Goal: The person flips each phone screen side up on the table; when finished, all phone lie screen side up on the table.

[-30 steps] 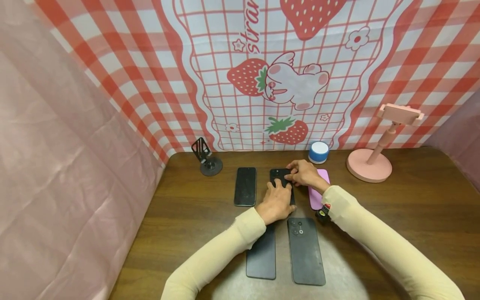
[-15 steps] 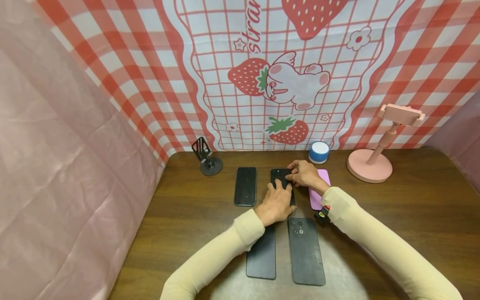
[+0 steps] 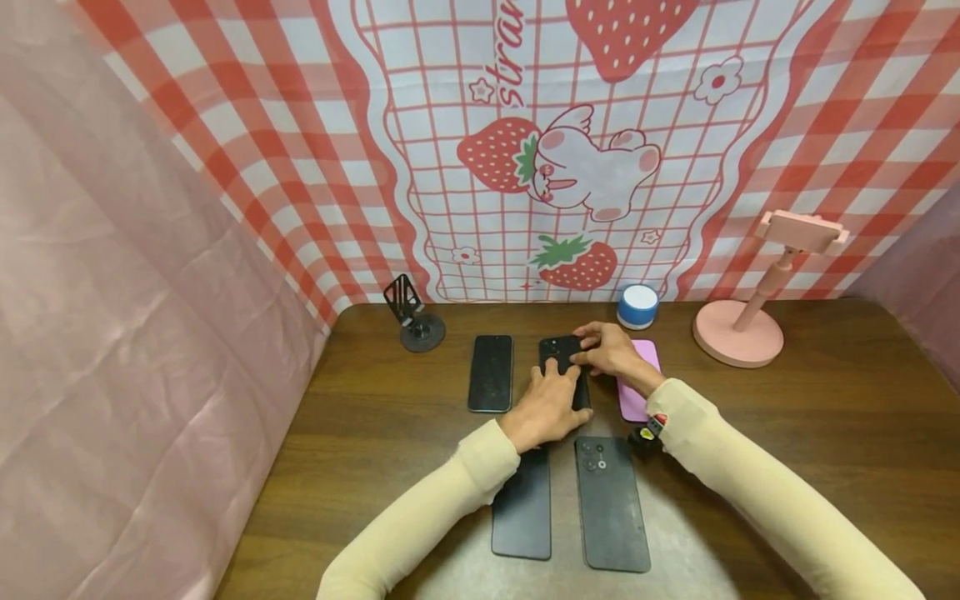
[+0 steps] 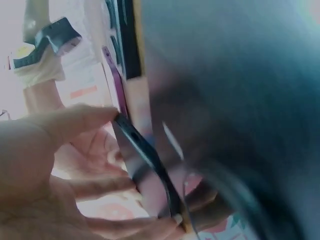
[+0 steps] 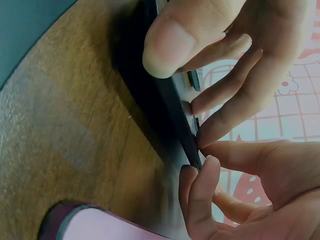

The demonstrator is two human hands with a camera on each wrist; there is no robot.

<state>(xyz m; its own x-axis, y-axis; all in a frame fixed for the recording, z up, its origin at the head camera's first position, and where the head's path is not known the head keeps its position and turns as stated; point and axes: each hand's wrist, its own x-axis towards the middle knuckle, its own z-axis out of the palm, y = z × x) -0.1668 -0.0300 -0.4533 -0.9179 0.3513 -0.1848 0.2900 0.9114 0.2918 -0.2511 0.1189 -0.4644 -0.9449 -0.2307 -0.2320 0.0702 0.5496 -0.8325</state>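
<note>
A black phone (image 3: 562, 346), its camera side up, lies under both hands at the back middle of the table. My left hand (image 3: 546, 408) reaches over it and grips it, thumb at the near edge and fingertips on the back. At the far right corner my right hand (image 3: 611, 350) pinches the edge between thumb and fingers. The right wrist view shows the phone's long side (image 5: 175, 107) with dark shadow beneath, so it seems slightly raised. In the left wrist view a thin black rim (image 4: 142, 147) runs from thumb to fingers; whether it is a case is unclear.
Around the hands lie a dark phone (image 3: 491, 375), a pink one (image 3: 633, 400) partly under the right wrist, and two larger phones, dark blue (image 3: 522, 517) and dark grey (image 3: 613, 508). Behind stand a black stand (image 3: 422, 332), a blue-and-white cylinder (image 3: 637, 307) and a pink stand (image 3: 738, 333).
My left hand has shifted very slightly left, and the black phone's right edge shows a little more under it. The right hand keeps its pinch at the corner.
</note>
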